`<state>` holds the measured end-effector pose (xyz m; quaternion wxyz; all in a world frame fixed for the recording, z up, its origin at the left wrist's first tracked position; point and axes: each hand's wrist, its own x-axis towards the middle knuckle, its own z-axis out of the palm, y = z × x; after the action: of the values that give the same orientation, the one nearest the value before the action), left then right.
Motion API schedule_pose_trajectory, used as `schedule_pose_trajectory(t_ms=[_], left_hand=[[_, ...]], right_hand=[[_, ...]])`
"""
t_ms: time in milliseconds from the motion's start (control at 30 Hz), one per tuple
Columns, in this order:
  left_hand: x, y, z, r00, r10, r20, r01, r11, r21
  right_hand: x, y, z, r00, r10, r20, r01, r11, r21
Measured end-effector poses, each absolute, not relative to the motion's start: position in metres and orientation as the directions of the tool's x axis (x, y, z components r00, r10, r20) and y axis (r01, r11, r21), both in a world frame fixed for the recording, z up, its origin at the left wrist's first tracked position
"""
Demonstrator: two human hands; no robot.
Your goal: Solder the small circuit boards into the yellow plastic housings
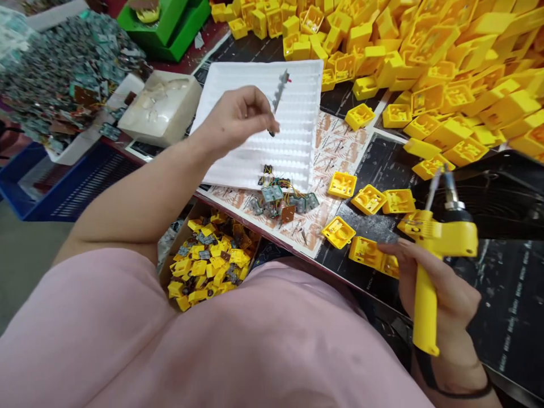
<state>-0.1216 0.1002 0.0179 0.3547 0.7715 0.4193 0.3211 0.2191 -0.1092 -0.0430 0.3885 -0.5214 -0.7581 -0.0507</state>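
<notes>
L hand (238, 116), 11 o'clock, is pinching a dark bit (271, 134) over tray (293, 141), mostly hidden, can't ID; R hand (453, 289), 4 o'clock, is gripping gun (425, 306), partly hiding case (391, 266).

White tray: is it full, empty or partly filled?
Partly filled: a short line of grey parts lies on the white tray, but most of it shows bare.

Passage about the white tray (304, 124)
Lane: patterned paper (334, 150), right side. Obstructions: circuit boards (272, 195), near edge; yellow housings (429, 48), beyond right; cream container (142, 126), left.
</notes>
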Motion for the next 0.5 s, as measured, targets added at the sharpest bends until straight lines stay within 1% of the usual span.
schedule_pose_trajectory(t_ms=[33,100,167,200,300,367,400,433,500], left_hand=[[-0.113,0.091,0.019,0.475,0.858,0.197,0.396,-0.408,0.823],[-0.095,0.067,0.022,0.575,0.798,0.182,0.395,-0.466,0.792],[-0.075,0.041,0.021,0.693,0.701,0.17,0.39,-0.563,0.729],[-0.067,0.028,0.019,0.744,0.643,0.182,0.372,-0.625,0.686],[-0.046,-0.001,0.007,0.828,0.487,0.278,0.317,-0.816,0.484],[-0.038,-0.012,-0.003,0.83,0.437,0.346,0.304,-0.876,0.375],[-0.036,-0.016,-0.008,0.829,0.428,0.361,0.299,-0.883,0.361],[-0.034,-0.018,-0.012,0.828,0.428,0.362,0.293,-0.881,0.372],[-0.033,-0.021,-0.016,0.821,0.446,0.357,0.288,-0.862,0.416]], right_hand=[[0.213,-0.106,-0.04,-0.132,0.776,0.617,0.803,0.449,-0.393],[0.2,-0.1,-0.034,-0.079,0.846,0.527,0.691,0.428,-0.583],[0.186,-0.094,-0.029,-0.059,0.899,0.433,0.52,0.398,-0.755],[0.18,-0.091,-0.028,-0.062,0.916,0.396,0.434,0.382,-0.816],[0.168,-0.086,-0.029,-0.057,0.929,0.365,0.301,0.364,-0.881],[0.166,-0.087,-0.031,-0.021,0.93,0.368,0.255,0.361,-0.897],[0.168,-0.089,-0.032,-0.003,0.929,0.369,0.24,0.359,-0.902],[0.17,-0.091,-0.032,0.002,0.929,0.371,0.241,0.36,-0.901],[0.177,-0.096,-0.031,-0.024,0.926,0.377,0.3,0.366,-0.881]])
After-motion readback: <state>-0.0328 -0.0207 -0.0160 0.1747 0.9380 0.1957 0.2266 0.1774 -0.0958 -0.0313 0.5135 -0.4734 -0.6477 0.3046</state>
